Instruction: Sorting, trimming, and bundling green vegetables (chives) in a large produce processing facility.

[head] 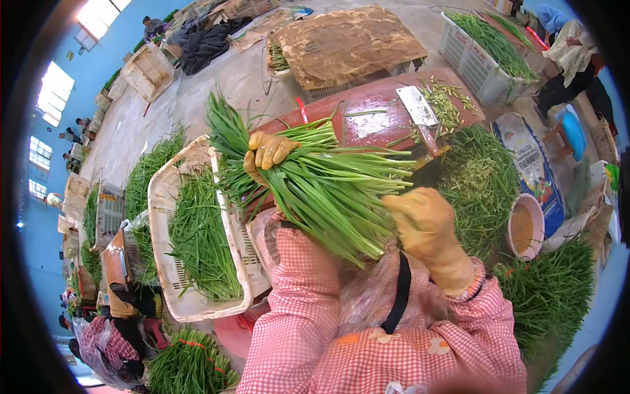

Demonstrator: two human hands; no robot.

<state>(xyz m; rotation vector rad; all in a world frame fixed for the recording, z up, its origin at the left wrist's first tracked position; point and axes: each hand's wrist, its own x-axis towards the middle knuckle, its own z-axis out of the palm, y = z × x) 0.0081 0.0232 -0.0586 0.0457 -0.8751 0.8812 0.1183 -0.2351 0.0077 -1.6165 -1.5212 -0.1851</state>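
Observation:
My left hand [270, 153], in a yellowish rubber glove, is closed around a large bunch of green garlic chives [325, 182]. The leafy ends stick out past the fist to the upper left; the pale stems fan out to the right. Beside the stem ends is my right hand [424, 224], gloved alike, its fingers curled; whether it pinches any stems cannot be told. Behind the bunch lies another bundle of chives [312, 132] on a wet reddish board [369, 125]. A cleaver [417, 106] rests at the board's right part, with cut stem pieces [445, 106] around it.
To the left stands a white plastic crate [162, 276] holding loose chives. Trimmings [480, 182] lie heaped on the right, near a pink basin [539, 216] of murky water and a printed sack [529, 162]. Co-workers [571, 49] are at the upper right and far left. Tied bundles [189, 367] lie lower left.

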